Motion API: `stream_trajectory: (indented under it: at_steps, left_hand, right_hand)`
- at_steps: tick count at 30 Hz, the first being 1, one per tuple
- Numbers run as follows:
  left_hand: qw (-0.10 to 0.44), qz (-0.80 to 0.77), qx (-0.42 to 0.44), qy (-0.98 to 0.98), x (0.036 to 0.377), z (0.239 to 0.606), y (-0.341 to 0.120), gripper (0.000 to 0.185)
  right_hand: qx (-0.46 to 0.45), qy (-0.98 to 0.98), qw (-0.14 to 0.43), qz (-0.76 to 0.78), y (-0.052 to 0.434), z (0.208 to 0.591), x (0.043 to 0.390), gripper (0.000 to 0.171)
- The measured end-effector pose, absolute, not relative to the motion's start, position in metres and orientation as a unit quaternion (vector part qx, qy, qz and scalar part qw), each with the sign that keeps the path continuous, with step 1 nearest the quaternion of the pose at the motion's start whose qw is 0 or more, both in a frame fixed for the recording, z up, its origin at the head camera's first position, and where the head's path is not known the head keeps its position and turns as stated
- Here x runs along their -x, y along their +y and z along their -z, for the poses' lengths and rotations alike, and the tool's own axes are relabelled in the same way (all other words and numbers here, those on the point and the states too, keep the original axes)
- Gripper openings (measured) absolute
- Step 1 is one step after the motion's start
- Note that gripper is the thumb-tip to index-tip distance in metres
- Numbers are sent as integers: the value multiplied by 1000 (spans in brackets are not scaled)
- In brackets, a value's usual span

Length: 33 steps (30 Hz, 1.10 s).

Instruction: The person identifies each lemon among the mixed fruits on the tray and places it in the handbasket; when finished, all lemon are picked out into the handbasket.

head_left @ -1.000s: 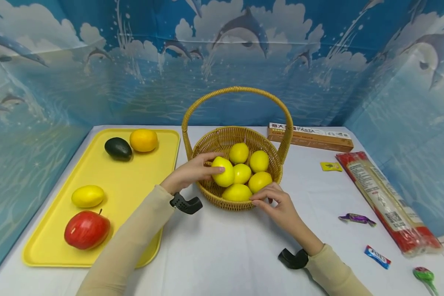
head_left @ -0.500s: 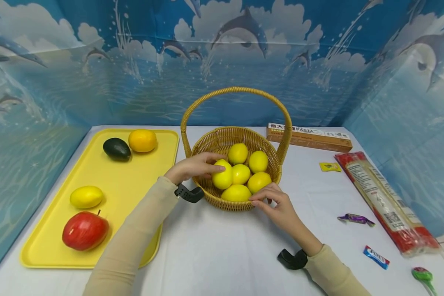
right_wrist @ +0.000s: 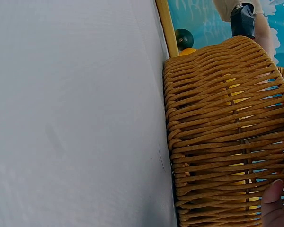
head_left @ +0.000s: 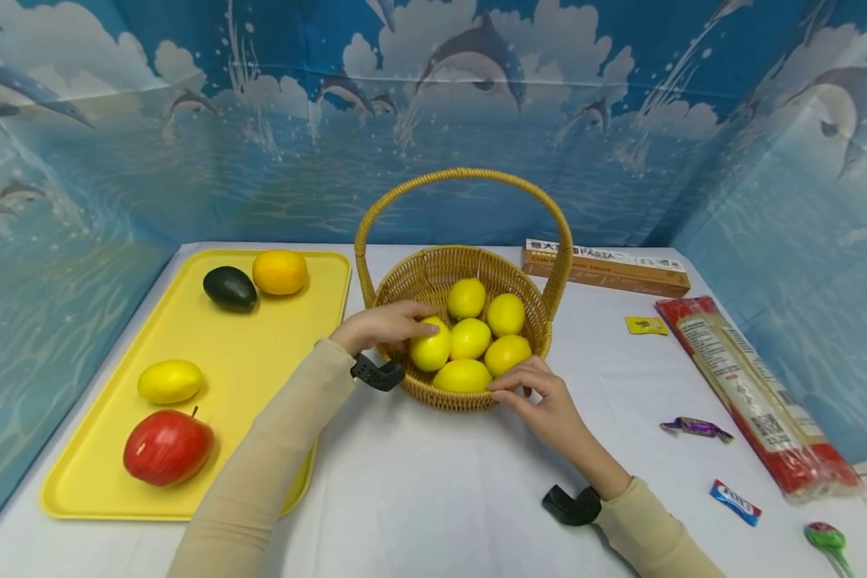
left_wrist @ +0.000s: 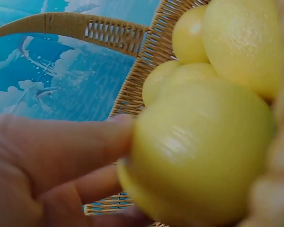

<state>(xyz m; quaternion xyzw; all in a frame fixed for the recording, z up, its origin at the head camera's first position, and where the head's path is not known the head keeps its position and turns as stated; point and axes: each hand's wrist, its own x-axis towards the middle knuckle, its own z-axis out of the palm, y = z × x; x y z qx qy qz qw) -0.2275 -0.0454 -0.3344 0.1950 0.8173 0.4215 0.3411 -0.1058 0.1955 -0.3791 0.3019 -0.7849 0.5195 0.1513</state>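
In the head view, my left hand [head_left: 384, 324] reaches over the left side of a wicker basket [head_left: 413, 277]. Its thumb and fingers hold a yellow lemon [head_left: 431, 347] down among several other lemons [head_left: 470, 338]. The left wrist view shows the thumb against the side of this lemon [left_wrist: 199, 151], with fingers curled beneath it. At the basket's front right, my right hand [head_left: 542, 405] pinches the rim between thumb and fingers. In the right wrist view, the thumb [right_wrist: 273, 201] lies on the outer weave of the basket [right_wrist: 227, 132].
Left of the basket lies a yellow tray [head_left: 274, 377] bearing an avocado [head_left: 229, 289], an orange fruit [head_left: 280, 272], a lemon [head_left: 170, 381] and a red apple [head_left: 168, 447]. On the right are a pasta box [head_left: 607, 269], a noodle packet [head_left: 759, 393], wrapped candies [head_left: 697, 428] and a lollipop [head_left: 828, 542].
My left hand has lowered the lemon into the left side of the basket, beside the other lemons. The right hand stays at the rim.
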Motion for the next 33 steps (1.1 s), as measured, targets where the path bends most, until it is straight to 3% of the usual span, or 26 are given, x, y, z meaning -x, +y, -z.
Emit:
stream_trajectory:
  at_steps: [7, 20, 33]
  left_hand:
    - [337, -376, -248, 827, 228, 338, -42, 38]
    - [278, -498, -211, 794, 222, 343, -48, 39]
    - [188, -620, -262, 716, 184, 281, -96, 41]
  right_hand:
    - [-298, -787, 146, -520, 195, 378, 105, 22]
    - [-294, -787, 144, -523, 195, 378, 105, 22]
    - [-303, -782, 146, -524, 196, 378, 106, 20]
